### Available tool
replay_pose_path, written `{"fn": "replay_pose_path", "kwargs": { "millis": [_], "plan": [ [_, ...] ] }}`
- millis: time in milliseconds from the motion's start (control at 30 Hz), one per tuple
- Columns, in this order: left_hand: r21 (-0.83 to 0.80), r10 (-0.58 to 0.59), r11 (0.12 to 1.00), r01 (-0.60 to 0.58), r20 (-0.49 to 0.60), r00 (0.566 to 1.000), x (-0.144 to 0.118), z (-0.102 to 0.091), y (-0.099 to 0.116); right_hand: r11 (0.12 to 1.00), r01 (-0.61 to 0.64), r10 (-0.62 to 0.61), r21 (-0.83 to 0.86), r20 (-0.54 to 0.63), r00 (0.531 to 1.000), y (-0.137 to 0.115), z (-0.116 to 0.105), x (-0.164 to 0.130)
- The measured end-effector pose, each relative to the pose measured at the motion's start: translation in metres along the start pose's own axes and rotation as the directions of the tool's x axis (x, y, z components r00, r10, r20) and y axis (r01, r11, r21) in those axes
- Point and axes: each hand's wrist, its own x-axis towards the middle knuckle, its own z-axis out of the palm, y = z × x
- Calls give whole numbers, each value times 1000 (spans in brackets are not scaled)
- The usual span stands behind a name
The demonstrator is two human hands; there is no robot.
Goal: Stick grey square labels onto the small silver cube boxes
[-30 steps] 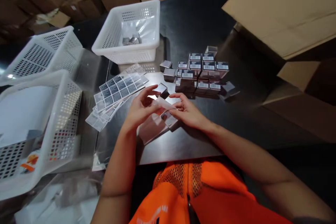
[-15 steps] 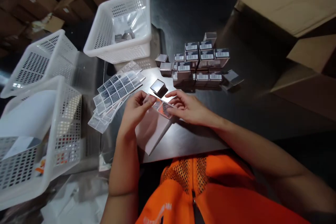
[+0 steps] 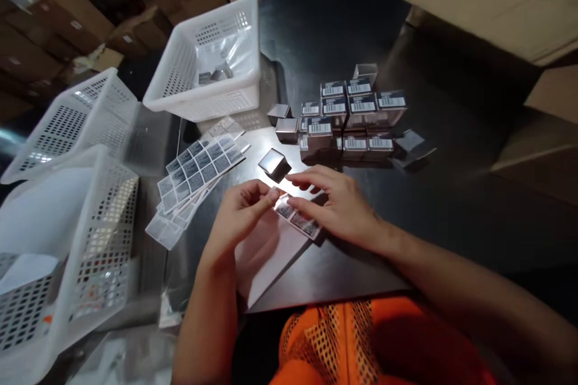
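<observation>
A short strip of shiny dark stickers [image 3: 306, 224] lies between my hands, over a white sheet [image 3: 271, 252] on the metal table. My left hand [image 3: 244, 210] pinches its upper left end between thumb and fingertips. The thumb of my right hand [image 3: 341, 207] presses on the strip's upper edge, while its fingers curve above and partly hide what is beneath. Just beyond my fingertips sits a small silver-topped box [image 3: 274, 163]. To the left, several sticker sheets [image 3: 198, 171] with dark squares lie fanned in a loose pile.
Stacked small boxes with barcode labels [image 3: 334, 106] stand beyond my right hand. A white plastic basket [image 3: 203, 99] holds a few small silver pieces. More white baskets [image 3: 102, 240] line the left side. A large cardboard box [image 3: 487, 6] rises at the right.
My hands and the sticker strip have shifted slightly right and lower in view. The strip's orange glare has gone, showing dark squares. The whole view has tilted slightly upward.
</observation>
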Motion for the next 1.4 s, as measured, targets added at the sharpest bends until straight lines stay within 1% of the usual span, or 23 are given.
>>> {"fn": "replay_pose_path", "kwargs": {
  "millis": [67, 100, 167, 200, 300, 467, 533, 633, 733, 800, 867, 933, 967, 1000, 1033, 1067, 1100, 1133, 1200, 1233, 1300, 1333, 1400],
  "plan": [
    [-21, -11, 1000, 12, 52, 999, -1, 5, 2, 986, 140, -146, -93, -66, 987, 3, 3, -3],
    [-29, -12, 999, 14, 77, 997, -1, 7, 2, 971, 197, -209, -135, -78, 975, 4, 5, -4],
    [-24, -1, 1000, 4, 99, 995, -2, 9, 3, 939, 274, -293, -209, -68, 954, 6, 8, -6],
    [-13, 6, 1000, -5, 96, 995, -1, 10, 3, 927, 288, -310, -241, -59, 949, 7, 10, -7],
    [9, 15, 1000, -16, 84, 996, -1, 9, 0, 917, 270, -298, -293, -54, 953, 6, 13, -8],
    [55, 23, 998, -29, 95, 995, -1, 7, -3, 930, 243, -277, -276, -93, 956, 3, 15, -9],
    [83, 26, 996, -34, 93, 995, -1, 7, -3, 933, 234, -266, -274, -87, 960, 4, 15, -9],
    [123, 12, 992, -22, 83, 997, -1, 9, 0, 931, 243, -269, -272, -65, 961, 5, 16, -10],
    [149, 1, 989, -11, 63, 998, 0, 10, 1, 932, 233, -269, -277, -100, 958, 4, 17, -12],
    [140, -7, 990, 0, 47, 999, 1, 11, 1, 913, 262, -306, -313, -101, 947, 1, 16, -13],
    [106, -6, 994, 4, 25, 1000, 3, 10, -1, 876, 345, -391, -336, -79, 917, -4, 11, -12],
    [66, 9, 998, -8, -27, 1000, 7, 6, -4, 831, 450, -501, -327, -88, 861, -9, 1, -10],
    [44, 18, 999, -15, -67, 998, 10, 4, -6, 806, 484, -549, -341, -127, 826, -10, -6, -7],
    [24, 22, 1000, -20, -111, 994, 12, 2, -8, 780, 494, -587, -385, -174, 791, -10, -13, -4],
    [10, 23, 1000, -22, -157, 987, 15, -1, -10, 752, 473, -611, -459, -214, 762, -8, -20, 1],
    [1, 21, 1000, -21, -199, 980, 17, -3, -12, 717, 425, -623, -552, -235, 746, -4, -26, 6],
    [-3, 21, 1000, -22, -236, 972, 19, -6, -13, 672, 362, -623, -646, -229, 748, 2, -31, 12],
    [0, 25, 1000, -26, -270, 963, 20, -8, -15, 616, 303, -612, -727, -199, 765, 10, -35, 18],
    [20, 52, 999, -48, -329, 943, 22, -12, -16, 513, 235, -547, -825, -104, 831, 26, -40, 28],
    [38, 75, 997, -66, -348, 935, 22, -13, -16, 483, 214, -500, -849, -66, 864, 32, -40, 31],
    [88, 135, 990, -111, -345, 929, 21, -15, -15, 457, 184, -412, -870, -24, 911, 41, -40, 34],
    [114, 164, 984, -134, -321, 933, 21, -14, -14, 457, 172, -381, -873, -17, 925, 42, -39, 34],
    [147, 202, 975, -169, -249, 947, 20, -11, -14, 465, 157, -361, -871, -24, 932, 40, -38, 34]
  ]
}}
